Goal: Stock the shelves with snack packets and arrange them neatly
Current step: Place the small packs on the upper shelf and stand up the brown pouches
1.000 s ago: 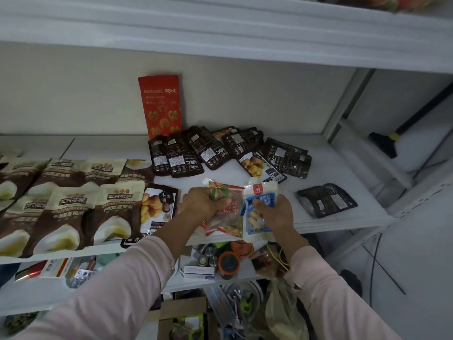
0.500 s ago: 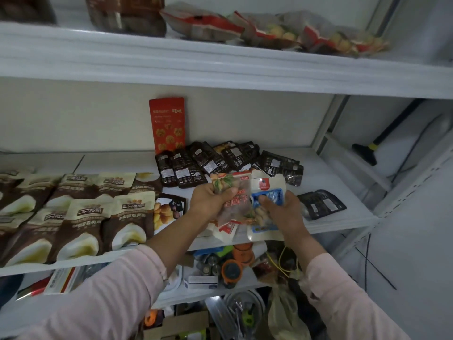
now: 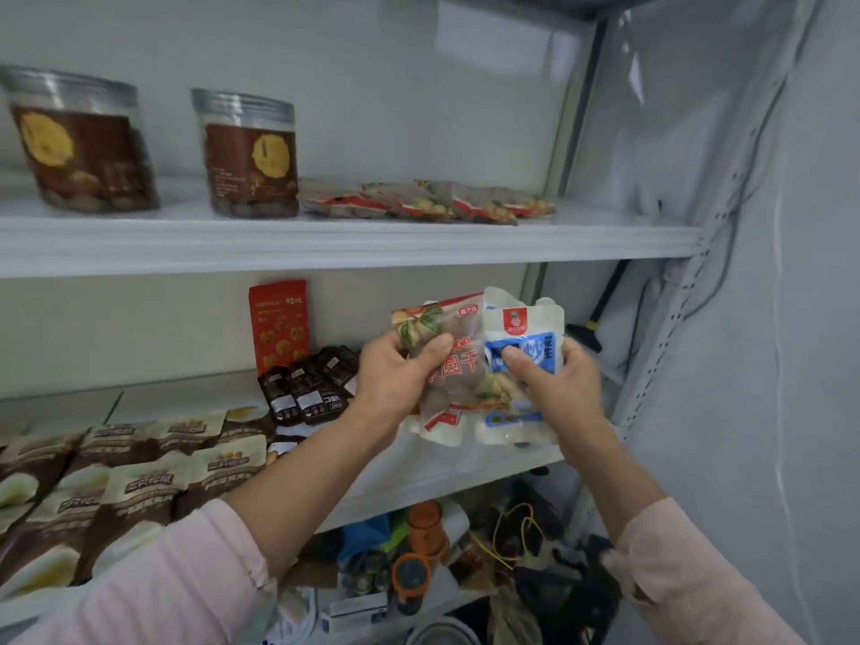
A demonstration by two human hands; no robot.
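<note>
My left hand [image 3: 395, 379] grips a clear snack packet with red print [image 3: 458, 365], thumb across its front. Beside it, my right hand [image 3: 558, 388] holds a white and blue snack packet [image 3: 521, 337], thumb pressed on the blue label. Both packets are upright, overlapping, raised in front of the middle shelf [image 3: 446, 472]. On the upper shelf [image 3: 325, 246] lies a row of similar red and clear packets [image 3: 428, 202].
Two brown-labelled jars [image 3: 251, 155] stand on the upper shelf's left. The middle shelf holds brown and cream packets [image 3: 139, 486], dark sachets [image 3: 307, 393] and an upright red pouch [image 3: 279, 323]. Clutter fills the bottom shelf [image 3: 419, 565]. A white upright post [image 3: 651, 365] stands on the right.
Both hands have lifted the two packets higher. The view has tilted up, so the upper shelf with jars and packets shows fully.
</note>
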